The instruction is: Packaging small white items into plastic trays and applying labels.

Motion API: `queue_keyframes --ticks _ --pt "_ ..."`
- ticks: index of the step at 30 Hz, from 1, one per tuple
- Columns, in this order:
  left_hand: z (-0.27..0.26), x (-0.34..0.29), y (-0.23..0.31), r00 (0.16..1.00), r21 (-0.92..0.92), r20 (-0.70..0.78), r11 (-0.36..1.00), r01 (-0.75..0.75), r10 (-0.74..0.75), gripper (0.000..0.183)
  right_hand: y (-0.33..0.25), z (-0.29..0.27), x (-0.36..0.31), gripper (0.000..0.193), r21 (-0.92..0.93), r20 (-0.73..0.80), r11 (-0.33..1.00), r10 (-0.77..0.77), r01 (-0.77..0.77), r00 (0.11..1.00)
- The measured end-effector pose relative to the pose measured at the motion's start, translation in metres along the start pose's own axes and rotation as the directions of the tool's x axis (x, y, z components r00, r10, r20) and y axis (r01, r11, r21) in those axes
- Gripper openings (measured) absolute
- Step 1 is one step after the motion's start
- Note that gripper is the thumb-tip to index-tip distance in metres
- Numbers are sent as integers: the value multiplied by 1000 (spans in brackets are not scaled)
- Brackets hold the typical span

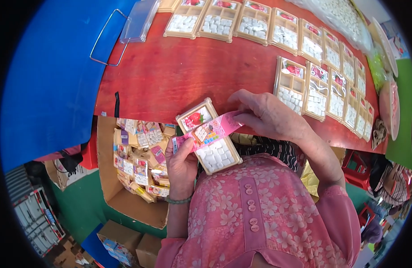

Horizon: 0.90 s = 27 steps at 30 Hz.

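A beige compartment tray [236, 154] of small white tiles, with a strawberry picture card [196, 119] at its far end, is tilted in front of my chest. Around its middle lies a pink printed paper band [223, 123]. My left hand [181, 167] grips the tray and the band's left end, its thumb pressed on the band. Off the tray's right side, the band's other end is pinched between the fingers of my right hand [270, 114]. The tray's underside and the fingers beneath it are hidden.
Rows of similar filled trays [253, 27] line the far and right parts of the red table [156, 76]. At my left, an open cardboard box [109, 178] holds several banded trays. A clear plastic lid [139, 22] and a bag of white tiles [342, 20] are at the back.
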<state>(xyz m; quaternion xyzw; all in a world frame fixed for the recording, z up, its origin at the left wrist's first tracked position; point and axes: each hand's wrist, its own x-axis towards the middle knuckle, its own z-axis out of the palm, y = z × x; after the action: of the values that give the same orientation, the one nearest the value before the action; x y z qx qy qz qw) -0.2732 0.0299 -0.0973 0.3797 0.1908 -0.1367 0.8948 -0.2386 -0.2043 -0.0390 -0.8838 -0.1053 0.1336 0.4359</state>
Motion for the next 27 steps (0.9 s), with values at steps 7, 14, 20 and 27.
queue_keyframes --ticks 7,14,20,27 --pt "-10 -10 0 982 -10 190 1000 13 -11 19 -4 7 -12 25 359 264 918 73 -168 962" --pt "4 -15 0 951 138 262 982 132 -164 25 6 27 -28 25 680 423 706 -157 -198 893" --pt "2 -13 0 924 235 315 961 147 -218 29 18 43 -44 25 829 318 538 -226 -154 921" --pt "9 -13 -1 904 321 343 937 141 -254 30 12 38 -58 24 883 313 411 -158 -226 937"
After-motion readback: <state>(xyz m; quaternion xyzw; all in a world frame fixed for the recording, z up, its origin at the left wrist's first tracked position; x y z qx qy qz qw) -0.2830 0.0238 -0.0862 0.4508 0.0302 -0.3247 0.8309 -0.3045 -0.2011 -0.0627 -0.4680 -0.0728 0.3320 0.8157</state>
